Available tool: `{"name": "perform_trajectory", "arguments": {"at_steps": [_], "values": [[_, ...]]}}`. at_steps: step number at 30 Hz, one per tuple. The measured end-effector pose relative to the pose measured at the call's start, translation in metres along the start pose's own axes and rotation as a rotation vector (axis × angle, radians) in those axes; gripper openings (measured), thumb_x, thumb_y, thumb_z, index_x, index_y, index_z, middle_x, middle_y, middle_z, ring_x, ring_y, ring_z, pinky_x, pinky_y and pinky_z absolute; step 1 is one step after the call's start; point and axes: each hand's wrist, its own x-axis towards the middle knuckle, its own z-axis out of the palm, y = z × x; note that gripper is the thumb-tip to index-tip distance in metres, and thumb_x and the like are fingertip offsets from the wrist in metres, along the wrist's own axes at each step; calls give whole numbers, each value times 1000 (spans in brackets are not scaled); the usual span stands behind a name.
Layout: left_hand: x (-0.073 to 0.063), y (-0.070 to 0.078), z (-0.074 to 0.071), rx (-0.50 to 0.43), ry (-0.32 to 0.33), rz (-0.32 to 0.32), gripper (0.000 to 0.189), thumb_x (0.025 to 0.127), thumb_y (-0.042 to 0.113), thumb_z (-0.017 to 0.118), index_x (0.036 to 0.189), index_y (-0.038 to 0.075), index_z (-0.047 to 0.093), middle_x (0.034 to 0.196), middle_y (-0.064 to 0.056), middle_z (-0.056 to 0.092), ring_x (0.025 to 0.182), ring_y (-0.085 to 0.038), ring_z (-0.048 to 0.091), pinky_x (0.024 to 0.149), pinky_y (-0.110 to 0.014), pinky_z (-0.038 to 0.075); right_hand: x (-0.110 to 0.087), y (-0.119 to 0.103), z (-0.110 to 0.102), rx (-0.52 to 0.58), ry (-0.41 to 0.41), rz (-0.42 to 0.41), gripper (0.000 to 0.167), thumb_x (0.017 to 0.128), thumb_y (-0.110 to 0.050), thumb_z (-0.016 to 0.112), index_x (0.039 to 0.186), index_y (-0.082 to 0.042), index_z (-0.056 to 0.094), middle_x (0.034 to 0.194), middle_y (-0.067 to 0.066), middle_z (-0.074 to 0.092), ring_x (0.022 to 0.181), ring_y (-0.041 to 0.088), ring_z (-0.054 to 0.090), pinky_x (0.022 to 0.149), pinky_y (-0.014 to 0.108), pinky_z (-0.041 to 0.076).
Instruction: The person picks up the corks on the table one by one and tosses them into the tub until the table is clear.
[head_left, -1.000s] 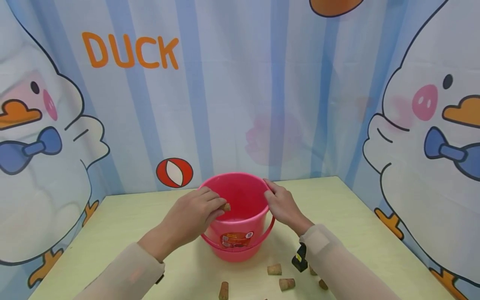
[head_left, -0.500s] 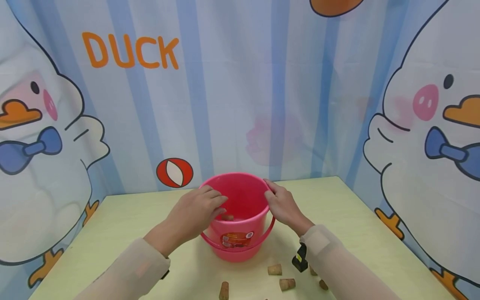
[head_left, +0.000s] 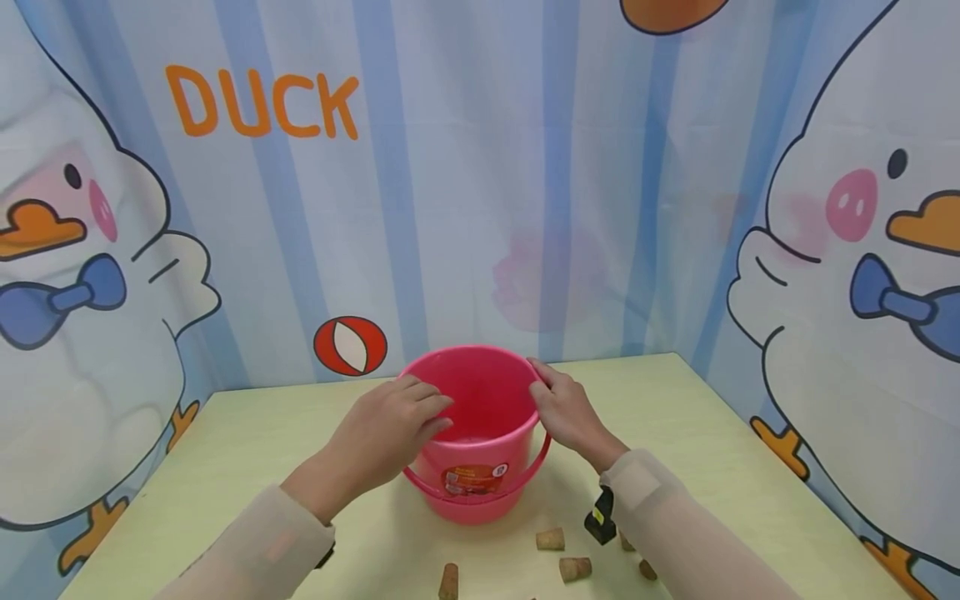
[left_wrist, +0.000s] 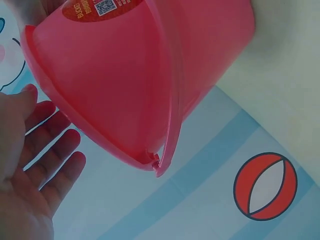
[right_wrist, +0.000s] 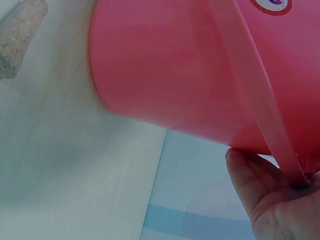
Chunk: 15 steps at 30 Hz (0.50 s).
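Note:
A pink bucket point(head_left: 468, 457) stands upright on the table, its handle point(head_left: 536, 463) hanging down in front. My left hand point(head_left: 384, 427) is over the near left of the rim, holding nothing; in the left wrist view its fingers point(left_wrist: 65, 145) are spread beside the rim. With my right hand point(head_left: 567, 410) I grip the bucket's right rim, close to where the handle joins it, as the right wrist view also shows. The part of the bucket's floor in sight shows no cork; the near wall hides the rest.
Several corks lie on the table point(head_left: 247, 467) in front of the bucket: one upended at the front point(head_left: 448, 581), others right of it, such as a cork point(head_left: 550, 539) and a darker-ended cork point(head_left: 575, 569). A duck-print curtain point(head_left: 480, 183) surrounds the table's back and sides.
A cork that my left hand pinched over the bucket has been let go and has dropped inside, out of sight. The left fingers have loosened; my right hand keeps its hold on the rim.

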Motion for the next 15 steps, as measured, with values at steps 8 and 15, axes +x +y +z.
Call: {"name": "perform_trajectory", "arguments": {"at_steps": [8,15], "values": [[-9,2,-1,-26,47,2,37,82,24,88,115,12,78,105,-1,76,97,-19,71,82,-33,61,0,0,1,0,-2,3,54,105,-20,42,159,-8,38,132,15,66,94,29,69,78,37,62],[-15,2,-4,-29,67,10,39,81,25,89,116,12,78,106,-1,76,97,-19,71,82,-34,61,0,0,1,1,-6,11,55,106,-21,41,159,-9,38,136,14,64,102,33,68,81,42,62]]}}
